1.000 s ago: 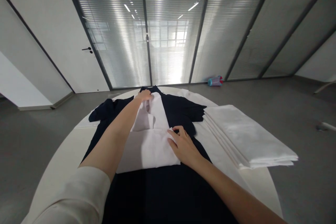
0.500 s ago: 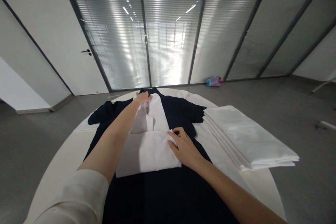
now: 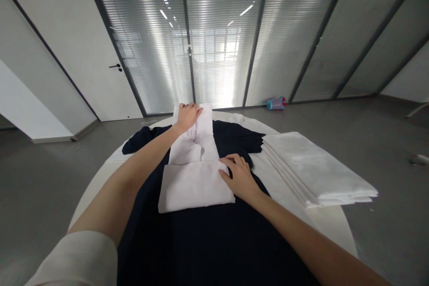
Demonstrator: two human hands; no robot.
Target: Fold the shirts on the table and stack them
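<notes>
In the head view, a pale round table (image 3: 335, 223) fills the lower middle, and the white garment (image 3: 197, 185) lies over its centre, partly folded, with a straight flap across the near part. Directly beneath the white garment spreads a dark navy garment (image 3: 201, 246), showing at both sides and at the near edge. To the right of the white garment, a neat stack of folded white cloth (image 3: 318, 165) reaches over the table's rim. Beyond the white garment stands a glass partition (image 3: 221, 53) with blinds and dark frames; far to its left is a white door (image 3: 83, 53) with a black handle (image 3: 115, 66). Past it and to the right, a blue-and-red object (image 3: 276, 103) lies on the grey floor (image 3: 385, 143) near the partition.

The left arm, in a light sleeve (image 3: 80, 254), stretches forward along the left of the white garment. The left hand (image 3: 188, 116) is closed on the garment's far end, fingers bent over the fabric. The right arm comes in from the lower right; the right hand (image 3: 241, 176) curves at the garment's right edge, thumb and forefinger tips touching it; whether they pinch the fabric is unclear.
</notes>
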